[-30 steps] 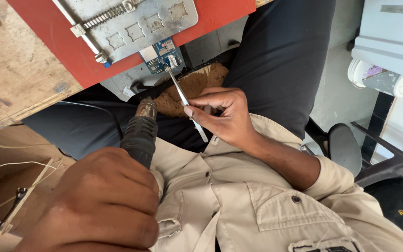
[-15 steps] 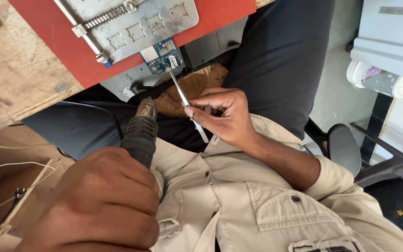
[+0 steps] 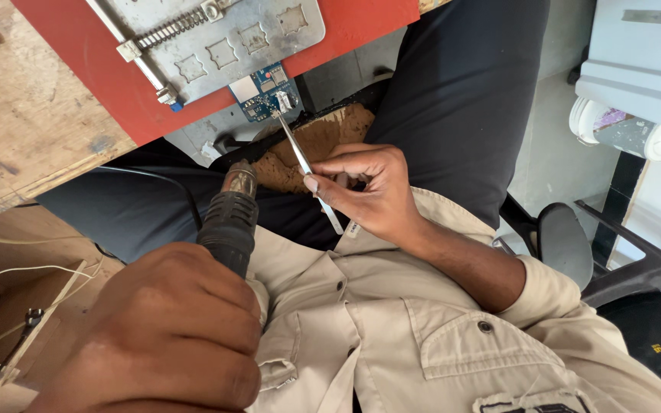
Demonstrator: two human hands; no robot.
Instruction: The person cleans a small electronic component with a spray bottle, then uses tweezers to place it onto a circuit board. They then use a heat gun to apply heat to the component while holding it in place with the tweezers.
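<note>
Nothing measurable has changed across the last 1 s: both hands, both tools and the board sit in the same places.

- Your right hand (image 3: 369,191) is pinched closed around the thin silver metal tweezers (image 3: 304,164), thumb and fingers mid-shaft. The tips are still on the near edge of the small blue circuit board (image 3: 265,90), at a silver component. I cannot tell whether the tips actually clamp anything; it is too small to see.
- Your left hand (image 3: 162,329) is wrapped fully around the black ribbed hot-air tool handle (image 3: 229,222). Its round metal nozzle (image 3: 240,180) points up toward the board but stays well short of it, over your lap.
- The board is clamped at the near edge of the grey perforated metal holder plate (image 3: 223,38). That plate lies on the red mat (image 3: 361,19) on the scuffed wooden bench (image 3: 17,115), and the board overhangs toward you.
- A brown worn pad (image 3: 323,141) lies on your lap, under the tweezers.
- Thin white wires (image 3: 17,271) run across the bench part at your left, clear of both hands.

My read: with 0 shift in 3 frames, this is a steady hold, tweezers on the component and heat source held off.
</note>
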